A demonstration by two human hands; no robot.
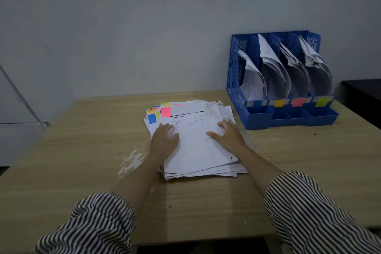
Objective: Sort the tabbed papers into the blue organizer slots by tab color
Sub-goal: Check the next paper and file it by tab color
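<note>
Two striped sleeves (pixel 92 222) fill the bottom corners of the frame, forearms reaching up toward the centre. I see the left hand (pixel 164 139) lying flat on the left side of the paper stack (pixel 198 150), fingers straight and spread, pressing down on the top sheet. Right hand (pixel 227 135) rests on the stack's right side, thumb out across the sheet, fingers relaxed and reaching to the right edge; I cannot tell whether the fingertips hook under that edge. Stack sits mid-frame on the wooden table (pixel 72 161), sheets loosely squared, corners fanned at the lower edge. Top sheet carries printed text and a pink tab (pixel 166 112) at its upper left; a blue tab (pixel 151 118) and yellow and orange tabs poke out from sheets beneath, just left of it. Worn pale patch (pixel 129 162) on the tabletop beside the left wrist. Farther back, upper right, the blue organizer (pixel 235 80) stands against the wall, well apart from the stack. Its four slots each hold curled papers. Front labels read, left to right: blue, orange, pink, yellow-green.
</note>
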